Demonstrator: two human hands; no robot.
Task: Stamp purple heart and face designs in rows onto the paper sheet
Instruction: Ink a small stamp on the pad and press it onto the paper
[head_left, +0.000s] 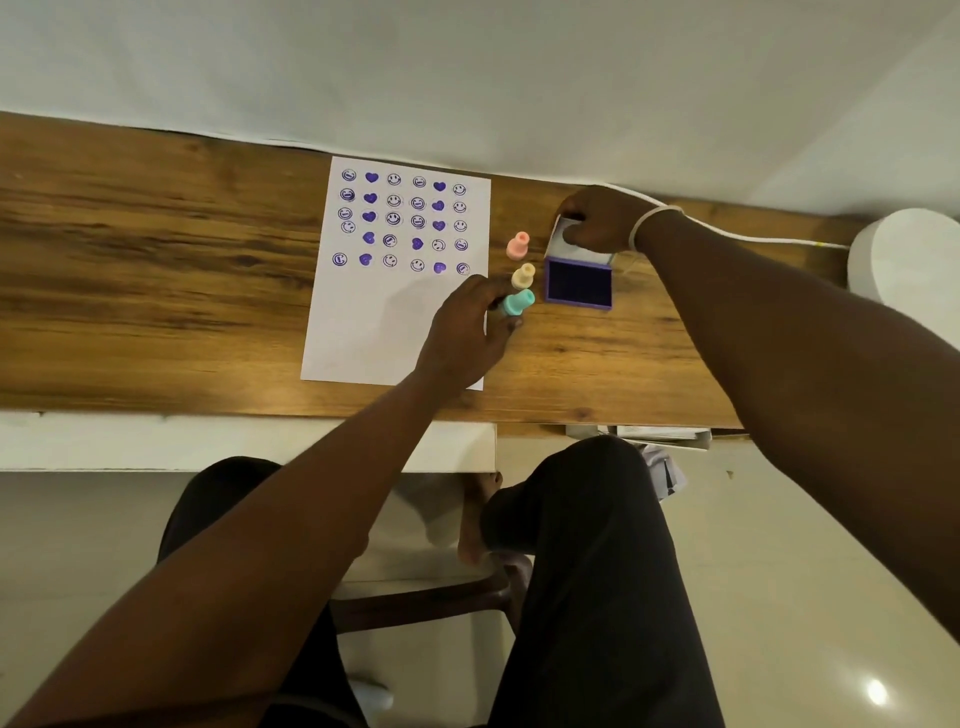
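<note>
A white paper sheet (363, 322) lies on the wooden desk (156, 260), its upper half covered with rows of purple hearts and faces. My left hand (467, 332) rests on the sheet's right edge, fingers closed around a teal stamp (519, 302). A pink stamp (518, 245) and a cream stamp (523, 276) stand upright just right of the sheet. Beside them the purple ink pad (578, 285) lies open. My right hand (597, 221) grips its raised white lid (561, 234) at the far side.
A white cable (753, 238) runs along the desk's back edge to a white round object (909, 260) at far right. A white wall rises behind the desk. Papers (665, 436) sit under the desk's front edge, above my knees.
</note>
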